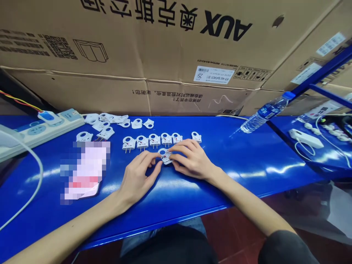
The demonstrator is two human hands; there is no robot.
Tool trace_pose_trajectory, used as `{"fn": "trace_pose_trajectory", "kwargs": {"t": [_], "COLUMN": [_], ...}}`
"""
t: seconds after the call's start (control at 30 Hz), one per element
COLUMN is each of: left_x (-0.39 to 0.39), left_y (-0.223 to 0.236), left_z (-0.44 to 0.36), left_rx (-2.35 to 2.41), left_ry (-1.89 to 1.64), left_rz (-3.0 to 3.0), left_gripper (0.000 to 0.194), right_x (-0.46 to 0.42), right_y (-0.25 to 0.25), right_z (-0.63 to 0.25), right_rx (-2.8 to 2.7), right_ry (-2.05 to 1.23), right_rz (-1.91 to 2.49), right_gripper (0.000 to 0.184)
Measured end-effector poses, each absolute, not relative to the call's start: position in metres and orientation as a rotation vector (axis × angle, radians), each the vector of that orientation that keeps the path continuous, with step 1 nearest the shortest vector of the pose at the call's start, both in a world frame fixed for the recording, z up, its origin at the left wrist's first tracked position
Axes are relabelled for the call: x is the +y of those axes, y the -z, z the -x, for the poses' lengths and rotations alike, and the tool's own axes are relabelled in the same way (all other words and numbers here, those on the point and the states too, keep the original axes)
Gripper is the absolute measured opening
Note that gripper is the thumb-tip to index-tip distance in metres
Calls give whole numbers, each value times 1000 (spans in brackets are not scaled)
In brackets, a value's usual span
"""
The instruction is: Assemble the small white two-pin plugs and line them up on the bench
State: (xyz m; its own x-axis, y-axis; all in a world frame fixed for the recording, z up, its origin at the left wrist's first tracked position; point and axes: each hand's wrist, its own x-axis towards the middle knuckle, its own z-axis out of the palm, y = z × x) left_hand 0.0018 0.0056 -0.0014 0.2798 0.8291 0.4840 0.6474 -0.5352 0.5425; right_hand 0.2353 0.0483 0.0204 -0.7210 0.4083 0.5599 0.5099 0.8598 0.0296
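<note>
Evidently, one white plug piece [165, 159] was pinched between left hand [139, 176] and right hand [194, 160], fingers nearly closed, nearside of the plug row [154, 139]; adjustment seemed underway, the next move wanting steadiness.

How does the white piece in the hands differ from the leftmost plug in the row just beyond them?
Contact: the held piece is at the fingertips of the left hand and right hand; the leftmost plug sits untouched on the blue table.
Pins: none show on the held piece; the leftmost plug has two pins pointing toward the person.
Shared: both are white with a ring-shaped end.
</note>
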Motion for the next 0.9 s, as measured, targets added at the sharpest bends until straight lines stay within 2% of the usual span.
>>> {"fn": "trace_pose_trajectory", "kwargs": {"t": [0.53, 0.77, 0.9], "left_x": [8, 8, 8], "left_y": [-4, -5, -3], "left_z": [-3, -4, -4], "left_rx": [1321, 1315, 1323], "left_ry": [-1116, -1163, -1083], "left_rz": [-2185, -2242, -2302], "left_gripper": [8, 8, 11], "right_x": [42, 47, 57], "right_y": [-22, -28, -32], "right_z": [-232, -239, -253], "right_rx": [-2542, -2532, -2398], "right_ry": [281, 205, 205], "right_rz": [563, 720, 992], "right_gripper": [16, 15, 13]}}
